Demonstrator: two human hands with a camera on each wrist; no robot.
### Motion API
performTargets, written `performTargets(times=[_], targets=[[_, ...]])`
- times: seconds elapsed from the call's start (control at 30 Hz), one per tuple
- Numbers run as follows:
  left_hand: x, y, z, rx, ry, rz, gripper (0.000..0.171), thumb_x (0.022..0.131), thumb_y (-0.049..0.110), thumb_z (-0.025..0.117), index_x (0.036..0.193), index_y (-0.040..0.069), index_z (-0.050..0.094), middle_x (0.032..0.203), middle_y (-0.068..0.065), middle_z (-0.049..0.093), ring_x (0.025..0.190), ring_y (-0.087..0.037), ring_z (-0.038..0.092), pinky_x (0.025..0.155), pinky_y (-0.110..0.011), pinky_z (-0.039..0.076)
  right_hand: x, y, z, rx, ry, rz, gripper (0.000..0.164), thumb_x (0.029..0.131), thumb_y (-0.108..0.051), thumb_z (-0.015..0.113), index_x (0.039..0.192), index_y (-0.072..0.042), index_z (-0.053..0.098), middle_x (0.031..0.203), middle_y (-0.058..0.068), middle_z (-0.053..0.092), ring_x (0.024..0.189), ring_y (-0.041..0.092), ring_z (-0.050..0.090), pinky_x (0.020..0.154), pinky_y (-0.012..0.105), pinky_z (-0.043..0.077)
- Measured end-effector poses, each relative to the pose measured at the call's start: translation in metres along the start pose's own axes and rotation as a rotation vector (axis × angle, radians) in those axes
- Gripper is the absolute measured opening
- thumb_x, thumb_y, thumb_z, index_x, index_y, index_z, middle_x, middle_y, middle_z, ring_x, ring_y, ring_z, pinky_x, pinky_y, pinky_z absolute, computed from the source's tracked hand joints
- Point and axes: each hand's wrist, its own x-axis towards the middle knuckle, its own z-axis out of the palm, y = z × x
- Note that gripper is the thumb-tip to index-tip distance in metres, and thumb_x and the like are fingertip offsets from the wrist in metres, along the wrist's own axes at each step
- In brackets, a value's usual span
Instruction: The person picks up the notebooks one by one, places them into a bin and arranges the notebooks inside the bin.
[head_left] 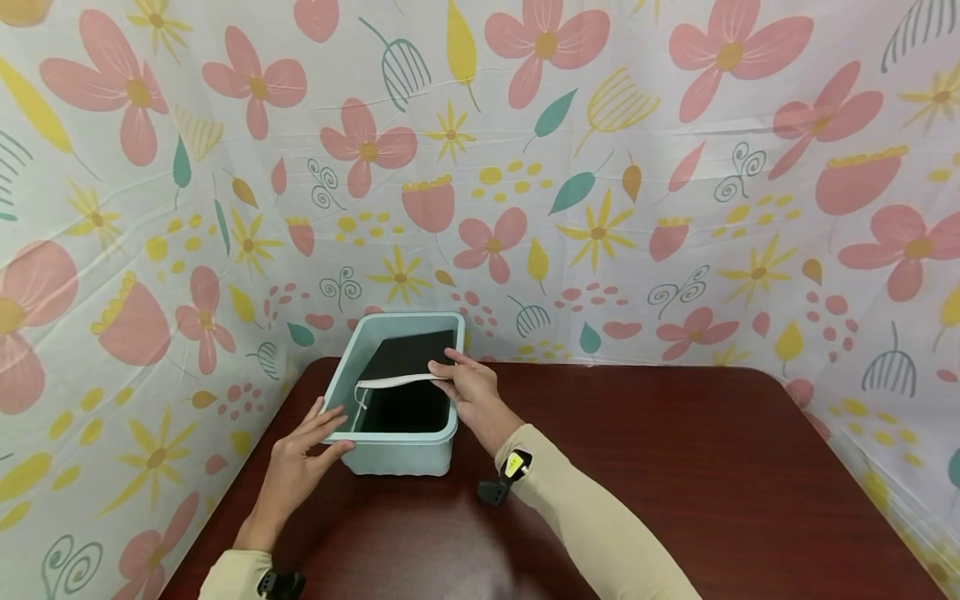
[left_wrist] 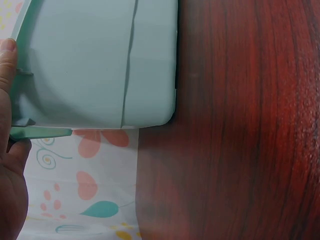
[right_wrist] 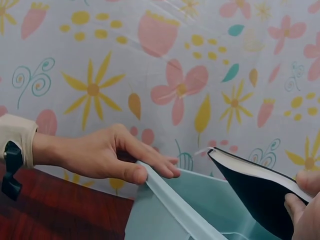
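Note:
A pale blue-green plastic bin (head_left: 397, 454) stands on the table, its open top facing up. At its near left corner my left hand (head_left: 300, 454) holds the rim, thumb outside and fingers over the edge. My right hand (head_left: 468, 392) pinches a black-covered notebook (head_left: 408, 354) by its edge, thumb on one side and fingers on the other. The notebook is tilted inside the bin's opening, its white page edges facing me and a thin ribbon hanging from one corner. In the right wrist view the notebook (right_wrist: 255, 192) rises above the rim. A dark surface (head_left: 408, 410) shows below it inside the bin.
The dark red wooden table (head_left: 637, 467) extends to the right of the bin. A floral-printed cloth (head_left: 600, 167) hangs behind and on both sides, close to the bin's back. Black straps with small devices (head_left: 513, 467) sit on both wrists.

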Motion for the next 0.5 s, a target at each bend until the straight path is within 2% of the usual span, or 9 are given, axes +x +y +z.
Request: performTargets(times=[0.17,0.33,0.5], targets=[[-0.0002,-0.0002,-0.0009,0.0,-0.012,-0.001,0.051,0.075,0.007,0.089,0.124,0.013,0.076,0.13,-0.009,0.07,0.138,-0.045,0.049,0.101,-0.005,0.036,0.0028,0.0024,0.0039,-0.014,0.004,-0.011,0.051,0.093,0.013,0.066,0.141,0.002,0.058,0.15,0.028,0.047,0.132,0.039,0.057,0.103,0.04,0.052],[-0.0008,0.001,-0.0012,0.001,-0.023,-0.005,0.05,0.076,0.009,0.089,0.125,0.012,0.076,0.131,-0.009,0.07,0.139,-0.044,0.048,0.101,-0.005,0.037,0.0074,0.007,0.0046,-0.033,0.001,-0.009,0.051,0.092,0.014,0.066,0.141,0.004,0.057,0.148,0.03,0.049,0.13,0.039,0.058,0.102,0.04,0.053],[-0.0002,0.0023,-0.0004,-0.028,0.003,0.022,0.051,0.075,0.005,0.089,0.123,0.011,0.076,0.129,-0.01,0.071,0.139,-0.041,0.048,0.1,-0.006,0.038,0.0089,0.009,0.0058,-0.07,-0.003,-0.009,0.051,0.092,0.014,0.066,0.141,0.004,0.057,0.145,0.029,0.052,0.128,0.038,0.06,0.1,0.039,0.055]])
